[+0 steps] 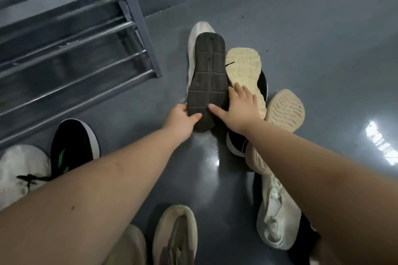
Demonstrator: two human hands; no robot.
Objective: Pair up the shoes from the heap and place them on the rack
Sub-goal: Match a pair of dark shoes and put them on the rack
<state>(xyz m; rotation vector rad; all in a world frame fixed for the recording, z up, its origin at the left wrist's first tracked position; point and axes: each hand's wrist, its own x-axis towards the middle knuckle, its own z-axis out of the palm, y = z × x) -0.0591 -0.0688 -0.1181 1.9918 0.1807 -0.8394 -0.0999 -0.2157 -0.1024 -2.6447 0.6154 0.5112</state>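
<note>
A heap of shoes lies on the grey floor ahead. On top, a dark-soled shoe (207, 75) lies sole up over a white shoe (195, 34). My left hand (179, 121) grips its near end, thumb on the sole. My right hand (240, 106) rests with spread fingers across that dark sole and a cream-soled shoe (244, 69) beside it. A beige-soled shoe (285, 109) lies sole up at the right. The metal shoe rack (71, 43) stands at the upper left, its bars bare.
A black shoe (75, 146) and a white shoe with black laces (21, 168) sit at the lower left by the rack. A white sneaker (277, 211) and a black shoe (237, 142) lie under my right arm. A beige shoe (175, 234) is at the bottom centre.
</note>
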